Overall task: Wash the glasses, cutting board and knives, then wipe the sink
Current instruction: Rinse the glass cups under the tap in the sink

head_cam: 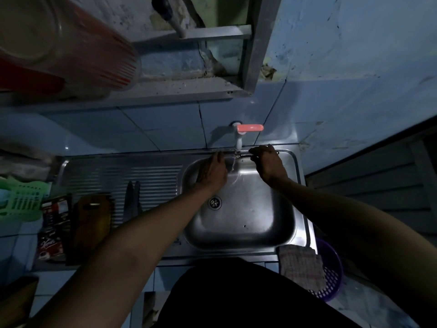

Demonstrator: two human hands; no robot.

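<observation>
Head view: right hand (268,163) pinches a knife (243,156) under the running tap (238,140) at the sink (243,209) back edge, left hand (212,170) spread flat beside the stream; two knives (132,200) and cutting board (93,223) lie on the drainboard.

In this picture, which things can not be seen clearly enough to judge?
- Head view: what the right hand holds under the tap; fingers cover it.
- Head view: knives on the drainboard, too dark to count.
- Head view: left hand fingertips, in shadow at the sink wall.
- Head view: red container, cut by the edge, blurred.
</observation>
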